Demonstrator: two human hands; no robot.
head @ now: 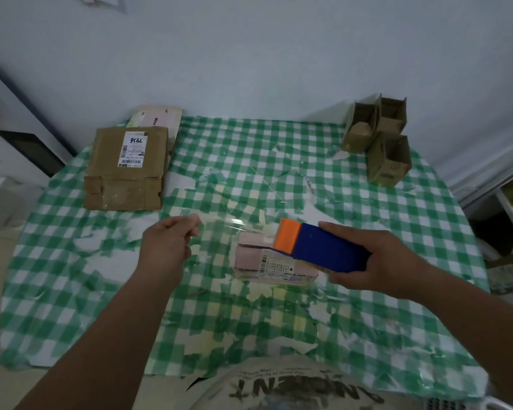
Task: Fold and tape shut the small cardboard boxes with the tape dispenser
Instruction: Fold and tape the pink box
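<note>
Right hand [376, 261] grips the blue tape dispenser [323, 250] over the pink box [258, 258]. Left hand [169, 241] seems to pinch clear tape [222, 226]. Keep it tight, press down flat.

Tabletop [279, 321]: covered by green-and-white checked cloth, worn, with torn white patches. Far left: flat brown parcel [126, 170] with a white barcode label, resting partly over a pale flat package [160, 116] behind it. Far right corner: cluster of small open cardboard boxes [378, 137], touching one another. Near centre: small pink box [264, 261], printed label on its near side.
</note>
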